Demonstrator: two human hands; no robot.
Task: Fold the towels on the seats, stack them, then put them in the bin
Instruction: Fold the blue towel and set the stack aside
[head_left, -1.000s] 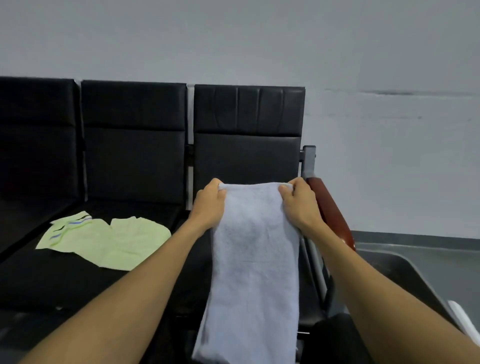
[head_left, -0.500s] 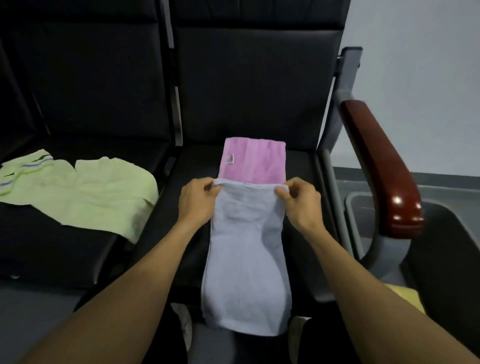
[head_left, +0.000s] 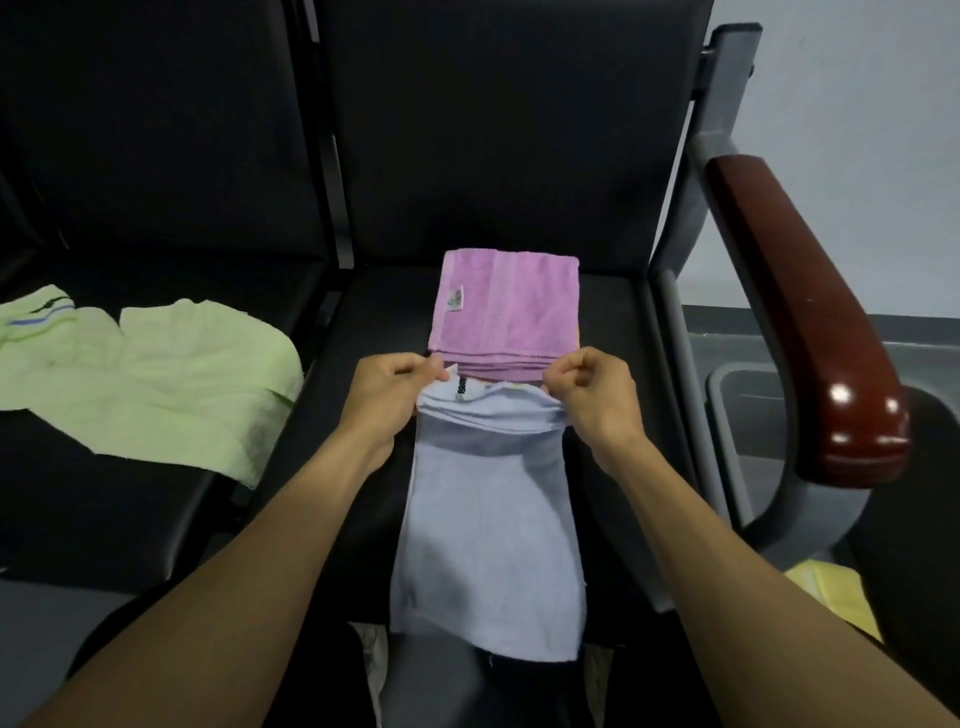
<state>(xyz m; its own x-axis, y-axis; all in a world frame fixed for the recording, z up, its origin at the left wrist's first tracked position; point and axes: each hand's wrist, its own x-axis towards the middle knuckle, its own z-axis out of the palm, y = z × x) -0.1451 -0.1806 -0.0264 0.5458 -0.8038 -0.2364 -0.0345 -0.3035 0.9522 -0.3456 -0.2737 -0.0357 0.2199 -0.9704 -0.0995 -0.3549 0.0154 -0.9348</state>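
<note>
Hands on pale blue towel, pinching its top corners

Seating: you face a row of black padded seats with tall backrests.
Frame: grey metal seat frame on your right.
Armrest: glossy reddish-brown wooden armrest catching a light spot.
Wall: plain pale grey wall.
Floor: dark grey floor below it.

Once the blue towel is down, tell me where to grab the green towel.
Probably by the two corners of the green towel's near edge, coming from the front of the seat. It lies spread and rumpled, with that edge toward the person. Both the left hand and right hand are pinching the blue towel.
</note>
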